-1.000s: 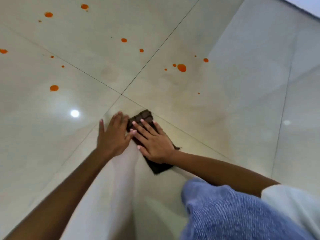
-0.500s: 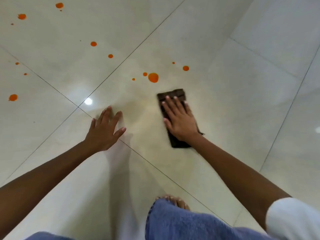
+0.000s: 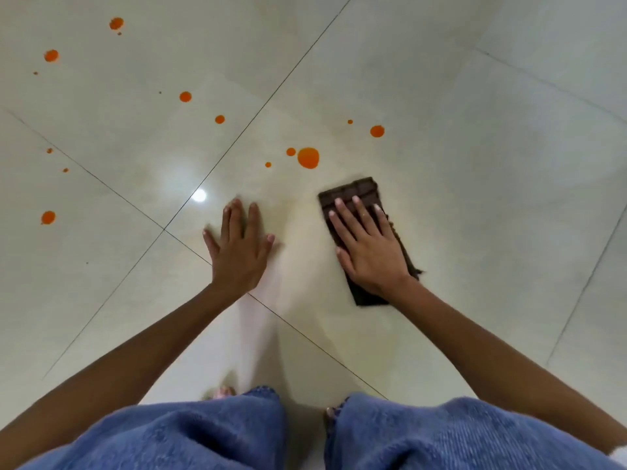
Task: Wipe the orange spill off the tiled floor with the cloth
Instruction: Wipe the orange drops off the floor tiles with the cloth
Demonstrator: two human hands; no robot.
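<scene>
While the folded dark-brown rectangular cloth (image 3: 360, 197) is lying flat on the glossy cream tiled floor (image 3: 481, 171), near the largest round orange spill drop (image 3: 308, 158), the right hand (image 3: 370, 250) is pressing it with straight fingers, not clutching. The left hand (image 3: 238, 253) is resting flat, empty, on the tiles alongside.

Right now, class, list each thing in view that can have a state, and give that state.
cloth: folded, flat on the floor, under the right hand
right hand: fingers straight, pressing the cloth
left hand: flat on bare floor, holding nothing
big drop: unwiped, just beyond the cloth
small drops: scattered, unwiped
</scene>
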